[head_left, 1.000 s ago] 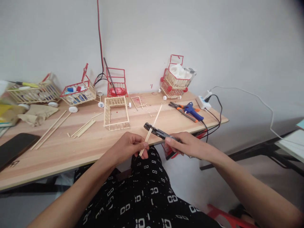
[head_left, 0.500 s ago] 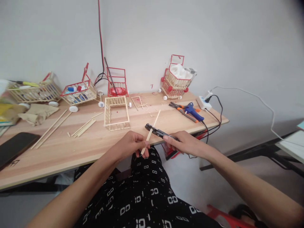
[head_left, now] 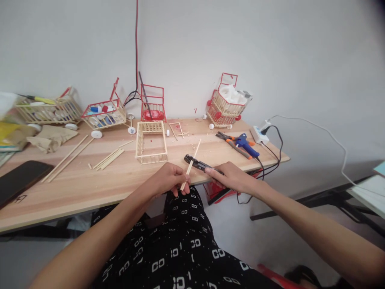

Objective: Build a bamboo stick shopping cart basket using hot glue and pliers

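My left hand [head_left: 172, 177] is closed, pinching thin wooden sticks [head_left: 197, 149] near their lower end. They slant up and away over the table's front edge; two ends show below the fingers. My right hand [head_left: 230, 175] is wrapped around the handles of dark pliers [head_left: 200, 163]. The pliers' head crosses the sticks at about their middle. Whether the jaws bite into the wood is too small to tell. Just beyond my left hand, an open wooden stick frame [head_left: 151, 161] rests on the table.
Cut sticks [head_left: 111, 159] and a phone [head_left: 25, 181] lie on the left. Small stick carts, including a red-handled one [head_left: 104, 116], line the wall. Orange-handled pliers [head_left: 240, 150], a blue glue gun [head_left: 248, 146] and a power strip [head_left: 259, 134] are on the right.
The camera view has turned slightly left, so the table things appear shifted right. Both hands, the sticks and the pliers keep nearly the same position.
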Tool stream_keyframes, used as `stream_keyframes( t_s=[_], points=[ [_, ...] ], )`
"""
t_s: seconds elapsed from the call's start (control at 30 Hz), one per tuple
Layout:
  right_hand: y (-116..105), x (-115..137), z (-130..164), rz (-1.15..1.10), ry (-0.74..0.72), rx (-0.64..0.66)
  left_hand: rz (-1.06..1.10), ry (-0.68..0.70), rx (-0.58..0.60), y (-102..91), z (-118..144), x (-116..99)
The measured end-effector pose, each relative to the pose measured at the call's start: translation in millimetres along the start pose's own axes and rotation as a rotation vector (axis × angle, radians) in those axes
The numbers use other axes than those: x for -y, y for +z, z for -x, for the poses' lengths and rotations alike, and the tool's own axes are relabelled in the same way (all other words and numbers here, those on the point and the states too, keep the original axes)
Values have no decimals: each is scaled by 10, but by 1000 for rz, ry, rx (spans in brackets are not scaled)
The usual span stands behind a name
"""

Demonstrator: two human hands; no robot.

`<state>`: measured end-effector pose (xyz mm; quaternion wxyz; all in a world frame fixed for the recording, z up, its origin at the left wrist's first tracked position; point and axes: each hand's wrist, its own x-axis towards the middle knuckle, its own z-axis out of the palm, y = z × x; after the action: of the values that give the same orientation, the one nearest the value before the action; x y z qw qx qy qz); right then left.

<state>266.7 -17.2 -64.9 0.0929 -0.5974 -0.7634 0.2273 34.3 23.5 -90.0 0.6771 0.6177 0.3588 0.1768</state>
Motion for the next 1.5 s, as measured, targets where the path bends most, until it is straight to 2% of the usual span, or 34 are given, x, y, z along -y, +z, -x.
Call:
stream_keyframes(
  t_s=[0.23,0.67,0.87,0.97,1.17,1.27,1.37,1.43,1.5],
  points=[
    [9,-34,-172,33,-11,0,23,-36,-85,-11,-45,-29],
    [-32,-29,-268,26,-23,91,30,-114,-102,-6,-48,-47],
    [-4,-74,-279,28,-90,38,72,-123,-104,-17,-57,-24],
    [-11,-90,-282,-64,-42,56,82,-100,-85,-33,-30,-6],
    [16,-186,-311,-436,111,45,181,13,-87,-59,48,73],
    [53,-265,-307,-595,99,19,206,66,-107,-45,133,115],
    [102,-352,-302,-683,135,-17,160,128,-137,-70,336,110],
    [133,-397,-308,-712,170,-28,72,174,-214,-154,541,68],
    [152,-418,-314,-730,184,-39,-46,199,-346,-315,773,4]
  ],
)
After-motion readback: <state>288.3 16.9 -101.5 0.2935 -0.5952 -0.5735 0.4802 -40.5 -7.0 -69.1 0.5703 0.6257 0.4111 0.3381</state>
